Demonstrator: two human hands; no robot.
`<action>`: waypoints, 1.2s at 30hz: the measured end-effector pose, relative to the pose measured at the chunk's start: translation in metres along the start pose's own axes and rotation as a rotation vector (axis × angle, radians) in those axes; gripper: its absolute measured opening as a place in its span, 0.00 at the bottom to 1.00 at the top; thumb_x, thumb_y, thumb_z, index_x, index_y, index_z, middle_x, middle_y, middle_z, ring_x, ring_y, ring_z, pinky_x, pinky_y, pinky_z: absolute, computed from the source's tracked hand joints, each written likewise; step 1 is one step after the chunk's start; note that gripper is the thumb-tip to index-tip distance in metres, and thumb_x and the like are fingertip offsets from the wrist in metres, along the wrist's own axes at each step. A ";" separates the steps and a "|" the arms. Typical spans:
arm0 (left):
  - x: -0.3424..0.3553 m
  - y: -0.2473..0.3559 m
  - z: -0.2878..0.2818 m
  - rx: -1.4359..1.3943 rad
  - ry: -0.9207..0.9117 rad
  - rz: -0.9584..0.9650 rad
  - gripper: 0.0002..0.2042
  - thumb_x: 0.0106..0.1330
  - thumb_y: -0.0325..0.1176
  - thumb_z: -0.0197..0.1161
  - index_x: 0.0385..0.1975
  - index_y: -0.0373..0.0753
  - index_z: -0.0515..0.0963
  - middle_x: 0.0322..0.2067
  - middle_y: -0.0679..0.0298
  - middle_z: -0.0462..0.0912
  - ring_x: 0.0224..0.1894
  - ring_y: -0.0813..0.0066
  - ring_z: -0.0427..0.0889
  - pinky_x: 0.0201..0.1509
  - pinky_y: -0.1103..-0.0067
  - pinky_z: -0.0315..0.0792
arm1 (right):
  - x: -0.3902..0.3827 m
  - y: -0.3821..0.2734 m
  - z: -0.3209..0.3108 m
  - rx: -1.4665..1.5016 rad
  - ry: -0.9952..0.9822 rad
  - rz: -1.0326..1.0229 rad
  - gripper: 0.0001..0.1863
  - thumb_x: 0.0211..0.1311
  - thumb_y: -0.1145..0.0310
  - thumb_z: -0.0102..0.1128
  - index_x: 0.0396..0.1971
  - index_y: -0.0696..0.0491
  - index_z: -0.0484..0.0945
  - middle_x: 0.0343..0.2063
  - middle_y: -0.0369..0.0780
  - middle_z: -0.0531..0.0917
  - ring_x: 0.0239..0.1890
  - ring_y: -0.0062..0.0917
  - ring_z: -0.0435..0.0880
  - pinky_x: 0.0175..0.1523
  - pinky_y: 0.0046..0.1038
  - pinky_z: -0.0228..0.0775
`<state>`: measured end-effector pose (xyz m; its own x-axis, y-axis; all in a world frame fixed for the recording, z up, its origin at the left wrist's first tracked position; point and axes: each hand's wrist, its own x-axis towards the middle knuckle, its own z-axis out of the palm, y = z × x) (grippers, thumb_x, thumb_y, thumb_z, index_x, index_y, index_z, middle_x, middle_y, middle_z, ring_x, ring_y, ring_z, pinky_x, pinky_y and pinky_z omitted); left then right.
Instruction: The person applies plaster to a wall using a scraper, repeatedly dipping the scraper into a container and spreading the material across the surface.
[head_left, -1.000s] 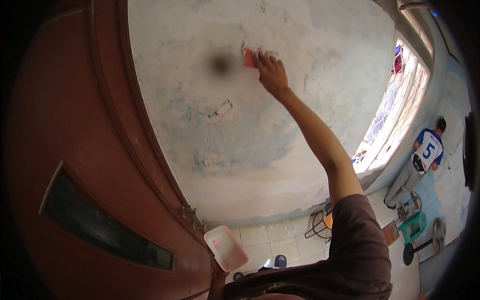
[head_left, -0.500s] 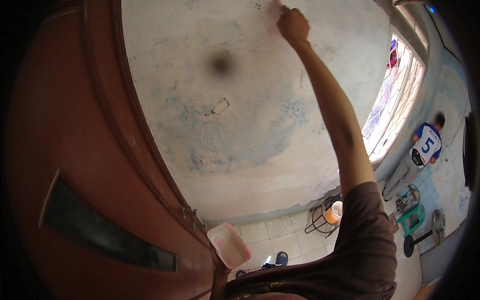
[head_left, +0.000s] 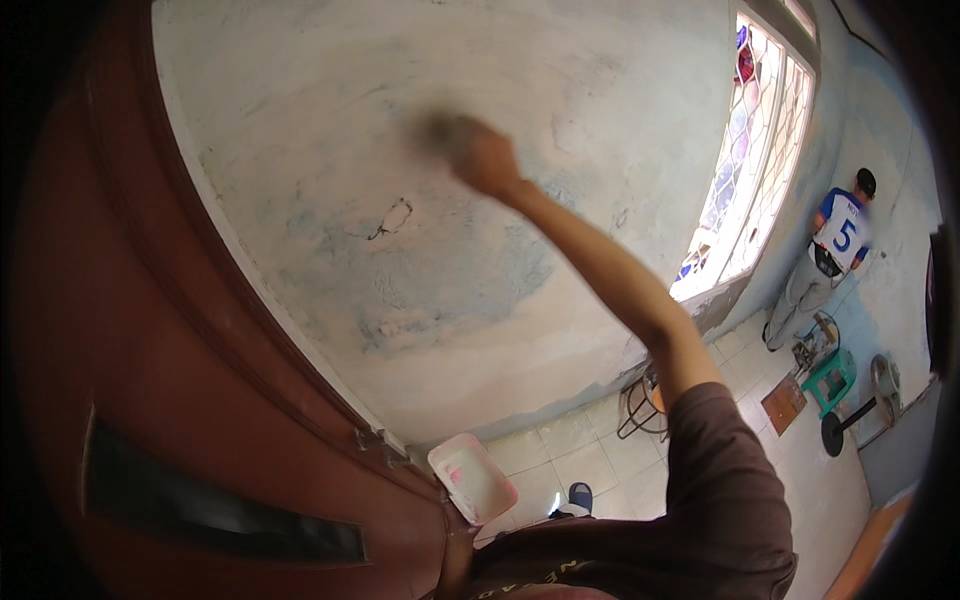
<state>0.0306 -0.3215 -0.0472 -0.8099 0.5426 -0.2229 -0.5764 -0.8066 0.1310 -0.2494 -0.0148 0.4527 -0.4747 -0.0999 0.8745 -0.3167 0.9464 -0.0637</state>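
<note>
My right arm stretches up and forward across a patchy white and blue-grey wall (head_left: 460, 265). My right hand (head_left: 485, 158) is closed close to the wall surface, above a dark loop-shaped crack. A dark blurred spot covers its fingertips, so what it grips cannot be made out. Low down beside the door, my left hand (head_left: 452, 528) grips the near left side of a shallow rectangular tub (head_left: 499, 467). The tub is whitish with a pink rim and pink smears inside. Its fingers are mostly hidden behind the tub.
A brown door (head_left: 200, 400) stands close on the left. A barred window (head_left: 745, 165) opens at right. Farther right, a person (head_left: 838, 240) faces another wall, near a green stool (head_left: 830, 382) and a fan (head_left: 885, 385). A metal-framed stool (head_left: 638, 412) stands by the wall.
My right hand has come down and to the left along the wall from near the top edge. The view has shifted; my left hand still holds the tub.
</note>
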 end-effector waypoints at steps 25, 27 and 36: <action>0.055 -0.082 0.030 -0.011 0.045 0.134 0.31 0.72 0.64 0.53 0.64 0.48 0.72 0.59 0.64 0.80 0.58 0.58 0.80 0.63 0.56 0.76 | -0.024 0.099 -0.031 -0.011 0.549 -0.049 0.18 0.62 0.75 0.59 0.51 0.45 0.86 0.37 0.42 0.86 0.37 0.35 0.86 0.38 0.34 0.80; 0.063 -0.092 0.038 -0.016 0.029 0.102 0.31 0.72 0.64 0.53 0.64 0.48 0.73 0.59 0.64 0.80 0.58 0.58 0.80 0.63 0.56 0.76 | 0.013 0.166 -0.087 -0.179 0.681 0.036 0.17 0.60 0.72 0.62 0.49 0.44 0.86 0.40 0.41 0.85 0.38 0.38 0.85 0.40 0.39 0.79; 0.060 -0.110 0.025 0.011 0.052 0.140 0.33 0.69 0.64 0.57 0.64 0.47 0.73 0.58 0.65 0.81 0.58 0.58 0.81 0.63 0.56 0.76 | -0.020 0.060 0.065 -0.267 0.239 -0.144 0.20 0.62 0.73 0.55 0.53 0.63 0.77 0.45 0.51 0.79 0.49 0.46 0.79 0.52 0.51 0.75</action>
<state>0.0425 -0.1947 -0.0504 -0.8757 0.4120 -0.2517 -0.4598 -0.8707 0.1747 -0.3123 0.0243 0.4005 -0.2264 -0.1927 0.9548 -0.1262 0.9778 0.1674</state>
